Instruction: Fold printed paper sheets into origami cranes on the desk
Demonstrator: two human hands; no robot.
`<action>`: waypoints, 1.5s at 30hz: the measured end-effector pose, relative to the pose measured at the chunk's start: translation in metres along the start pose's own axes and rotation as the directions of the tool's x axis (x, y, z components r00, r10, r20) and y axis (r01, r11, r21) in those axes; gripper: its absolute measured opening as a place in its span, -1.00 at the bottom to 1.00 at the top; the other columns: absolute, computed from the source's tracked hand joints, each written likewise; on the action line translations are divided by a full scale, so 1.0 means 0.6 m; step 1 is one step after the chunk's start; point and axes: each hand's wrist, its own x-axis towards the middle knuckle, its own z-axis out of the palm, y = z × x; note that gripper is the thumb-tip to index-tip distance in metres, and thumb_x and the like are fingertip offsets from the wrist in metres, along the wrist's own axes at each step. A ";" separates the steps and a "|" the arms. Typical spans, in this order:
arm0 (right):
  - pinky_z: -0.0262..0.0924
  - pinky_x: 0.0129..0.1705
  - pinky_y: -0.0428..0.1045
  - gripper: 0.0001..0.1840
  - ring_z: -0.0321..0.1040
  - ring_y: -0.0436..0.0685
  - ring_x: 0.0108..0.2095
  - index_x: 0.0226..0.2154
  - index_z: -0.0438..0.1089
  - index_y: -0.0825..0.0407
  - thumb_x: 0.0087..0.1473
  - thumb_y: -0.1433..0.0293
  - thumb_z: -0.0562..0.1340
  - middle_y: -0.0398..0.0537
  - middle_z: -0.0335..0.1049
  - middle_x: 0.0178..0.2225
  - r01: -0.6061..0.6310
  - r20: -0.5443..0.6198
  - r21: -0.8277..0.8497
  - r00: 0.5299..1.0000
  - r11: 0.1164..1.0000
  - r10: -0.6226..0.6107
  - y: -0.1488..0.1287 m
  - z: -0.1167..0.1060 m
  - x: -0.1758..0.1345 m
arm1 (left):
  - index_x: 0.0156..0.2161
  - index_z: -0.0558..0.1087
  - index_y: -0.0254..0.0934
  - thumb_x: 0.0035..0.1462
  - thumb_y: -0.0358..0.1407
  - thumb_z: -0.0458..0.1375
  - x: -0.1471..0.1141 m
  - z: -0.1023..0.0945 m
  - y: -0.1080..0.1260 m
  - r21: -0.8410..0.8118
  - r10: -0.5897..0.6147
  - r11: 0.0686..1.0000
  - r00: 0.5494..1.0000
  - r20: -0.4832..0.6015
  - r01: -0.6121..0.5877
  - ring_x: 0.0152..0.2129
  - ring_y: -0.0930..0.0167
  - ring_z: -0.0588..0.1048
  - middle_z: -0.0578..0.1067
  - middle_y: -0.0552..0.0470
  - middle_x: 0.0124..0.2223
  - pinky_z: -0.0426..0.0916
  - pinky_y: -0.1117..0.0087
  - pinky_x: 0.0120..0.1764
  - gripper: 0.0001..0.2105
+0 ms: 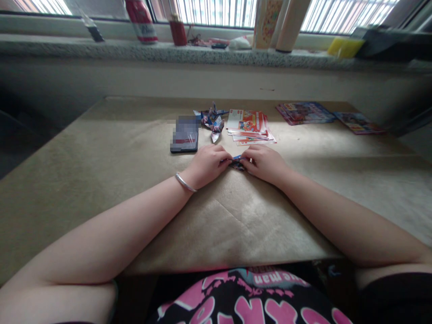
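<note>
Between my two hands, low over the table, is a small crumpled blue and dark foil wrapper (237,164). My left hand (209,163), with a silver bangle at the wrist, pinches its left end. At the right end, the fingers of my right hand (266,163) are closed on the same wrapper. Much of it is hidden by my fingertips. Just beyond my hands lie several torn, crumpled wrappers (213,121) of similar colours. Past my right hand is a loose stack of red and white printed cards (249,123).
A dark phone-like slab (185,135), partly blurred, lies beyond my left hand. Colourful card packs (305,112) and another pile (359,122) are at the back right of the beige-covered table (135,180). A can (141,20), a red pot (177,31) and bottles stand on the windowsill.
</note>
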 end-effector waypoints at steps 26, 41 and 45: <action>0.14 -0.21 0.01 -0.80 0.35 0.15 -0.24 -0.27 0.51 -0.01 0.19 0.29 0.18 0.00 0.49 -0.29 0.121 -0.007 -0.003 0.993 0.993 -0.121 0.007 0.001 0.002 | -0.26 0.51 -0.30 0.22 -0.40 0.13 0.003 0.001 0.006 -0.049 0.037 0.998 0.999 -0.019 -0.038 -0.34 0.38 0.47 0.54 -0.02 -0.31 0.34 0.38 -0.23 -0.90; 0.07 -0.38 -0.04 -0.86 0.28 0.07 -0.40 -0.39 0.51 0.03 0.07 0.34 0.25 -0.06 0.45 -0.43 -0.139 0.048 0.158 0.990 0.978 0.133 0.007 0.013 0.013 | -0.36 0.47 -0.32 0.18 -0.33 0.22 0.007 0.000 0.008 -0.020 -0.077 0.997 0.995 0.068 0.078 -0.36 0.38 0.42 0.47 -0.02 -0.33 0.28 0.39 -0.29 -0.89; 0.08 -0.35 -0.03 -0.85 0.29 0.10 -0.37 -0.39 0.49 0.04 0.09 0.32 0.23 -0.04 0.44 -0.40 -0.055 0.041 0.073 0.998 0.996 0.052 0.011 0.010 0.009 | -0.38 0.47 -0.29 0.16 -0.26 0.25 0.004 -0.008 0.001 0.045 -0.087 0.995 0.993 0.083 0.084 -0.38 0.37 0.40 0.47 -0.01 -0.34 0.25 0.39 -0.32 -0.85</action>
